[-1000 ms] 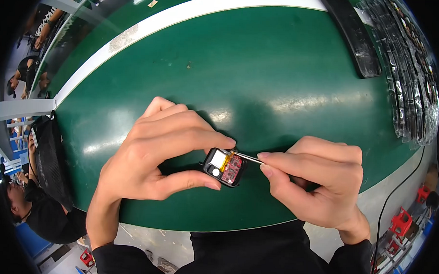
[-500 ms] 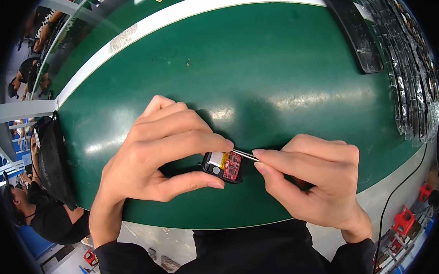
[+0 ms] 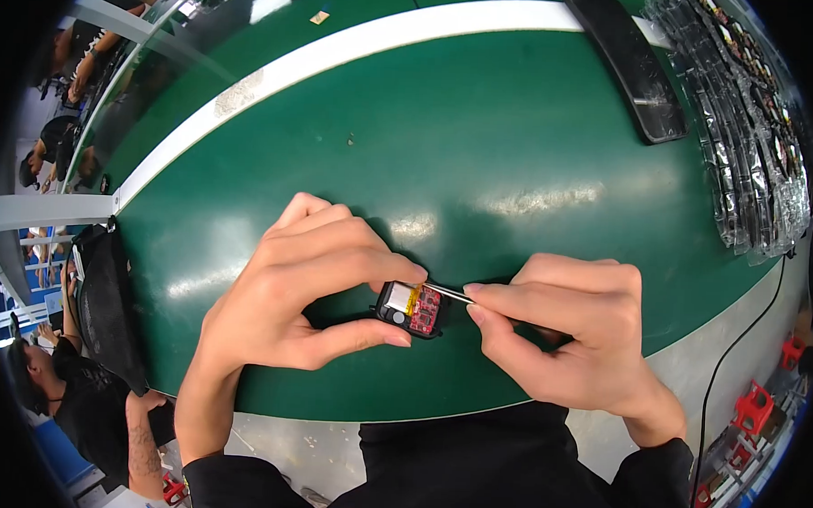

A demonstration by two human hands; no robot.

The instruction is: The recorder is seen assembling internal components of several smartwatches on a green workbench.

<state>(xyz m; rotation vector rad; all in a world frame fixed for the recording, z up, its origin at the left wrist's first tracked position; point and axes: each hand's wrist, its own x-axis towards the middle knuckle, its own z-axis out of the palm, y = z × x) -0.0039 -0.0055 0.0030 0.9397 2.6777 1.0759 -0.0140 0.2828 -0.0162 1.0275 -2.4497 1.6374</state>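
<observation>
A small black device housing lies open on the green table, showing a red circuit board, a silver battery pouch with yellow tape, and a round grey part. My left hand grips the housing by its far and near edges between index finger and thumb. In my right hand, thumb and index finger pinch a pair of metal tweezers. The tweezer tips reach the board's far edge, beside my left index fingertip; whether they grip anything there is too small to tell.
A long black tray lies at the far right. Beside it are stacked clear plastic trays holding small parts. A black bag hangs at the table's left edge, near a seated person. A black cable runs down on the right.
The tweezer tips have moved slightly left, further over the housing's far edge, with my right hand following. My left hand keeps its hold. The whole view has shifted a little.
</observation>
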